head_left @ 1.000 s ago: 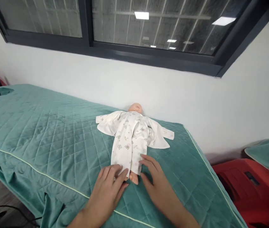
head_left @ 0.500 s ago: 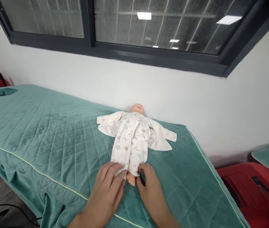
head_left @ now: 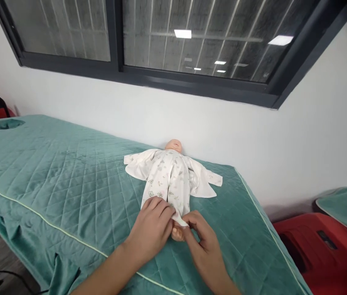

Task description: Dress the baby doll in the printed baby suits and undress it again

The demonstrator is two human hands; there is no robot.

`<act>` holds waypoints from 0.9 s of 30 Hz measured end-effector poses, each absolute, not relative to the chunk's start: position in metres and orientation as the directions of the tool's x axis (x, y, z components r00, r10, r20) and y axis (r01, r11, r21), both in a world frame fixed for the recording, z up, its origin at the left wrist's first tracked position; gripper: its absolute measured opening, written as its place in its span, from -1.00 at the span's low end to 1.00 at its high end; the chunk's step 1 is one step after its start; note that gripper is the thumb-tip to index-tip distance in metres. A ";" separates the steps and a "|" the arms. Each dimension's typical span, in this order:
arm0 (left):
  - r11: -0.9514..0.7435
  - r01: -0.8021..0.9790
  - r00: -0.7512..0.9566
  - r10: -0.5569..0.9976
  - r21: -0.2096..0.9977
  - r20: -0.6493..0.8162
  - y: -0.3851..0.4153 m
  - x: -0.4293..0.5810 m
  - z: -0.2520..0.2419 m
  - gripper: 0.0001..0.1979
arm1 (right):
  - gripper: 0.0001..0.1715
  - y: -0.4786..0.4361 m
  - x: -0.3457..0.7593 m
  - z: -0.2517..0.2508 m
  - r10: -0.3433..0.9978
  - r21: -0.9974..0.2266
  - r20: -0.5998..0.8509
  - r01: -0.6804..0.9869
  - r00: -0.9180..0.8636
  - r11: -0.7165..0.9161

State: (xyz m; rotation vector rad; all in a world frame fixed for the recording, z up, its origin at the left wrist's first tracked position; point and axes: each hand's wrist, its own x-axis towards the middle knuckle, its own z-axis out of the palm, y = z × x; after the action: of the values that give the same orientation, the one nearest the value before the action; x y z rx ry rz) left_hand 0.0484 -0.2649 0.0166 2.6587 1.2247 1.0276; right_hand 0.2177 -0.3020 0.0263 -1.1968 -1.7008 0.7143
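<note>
A baby doll lies on its back on the green quilted bed cover, head toward the wall. White printed baby trousers cover its body and legs. A white baby top spreads out to both sides beneath. My right hand pinches the trouser cuff between thumb and fingers. Just below that cuff, the doll's foot shows between my hands. My left hand is closed over the lower trouser legs, its fingertips at the cuff near the foot; its thumb is hidden. The other foot is out of sight behind it.
The bed stands against a white wall below a dark-framed window. A face hole is at its far left. Red chair-like furniture stands right of the bed. A black cable lies at lower left.
My left hand has moved right and up over the trouser legs. My right hand has shifted slightly right, pulling the cuff toward it. The view has tilted up a little.
</note>
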 end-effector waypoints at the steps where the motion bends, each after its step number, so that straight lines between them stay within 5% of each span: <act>1: -0.680 0.674 0.459 0.690 0.287 0.559 -0.264 0.049 0.017 -0.85 | -0.82 -0.302 0.220 0.023 0.934 -0.840 0.342 0.411 -0.105 0.354; 6: -0.698 0.711 0.553 0.631 0.086 0.544 -0.260 0.055 0.021 -0.86 | -0.76 -0.306 0.226 0.019 0.949 -0.864 0.288 0.391 -0.130 0.316; 14: -0.634 0.676 0.462 0.762 0.375 0.454 -0.268 0.064 0.040 -0.92 | -0.77 -0.310 0.230 0.038 0.923 -0.847 0.345 0.366 -0.173 0.385; 21: -0.617 0.756 0.477 0.748 0.218 0.462 -0.283 0.040 0.032 -0.84 | -0.84 -0.313 0.235 0.026 0.914 -0.682 0.301 0.608 -0.272 0.406; 27: -0.761 0.631 0.612 0.606 0.147 0.509 -0.301 0.031 0.015 -0.82 | -0.85 -0.322 0.244 0.005 0.897 -0.581 0.241 0.686 -0.370 0.439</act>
State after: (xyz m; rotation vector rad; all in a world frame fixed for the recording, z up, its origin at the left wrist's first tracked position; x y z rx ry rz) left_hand 0.0312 -0.3013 0.0147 2.8620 1.0992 0.8753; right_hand 0.2441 -0.3225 0.0048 -1.3266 -2.1672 0.5288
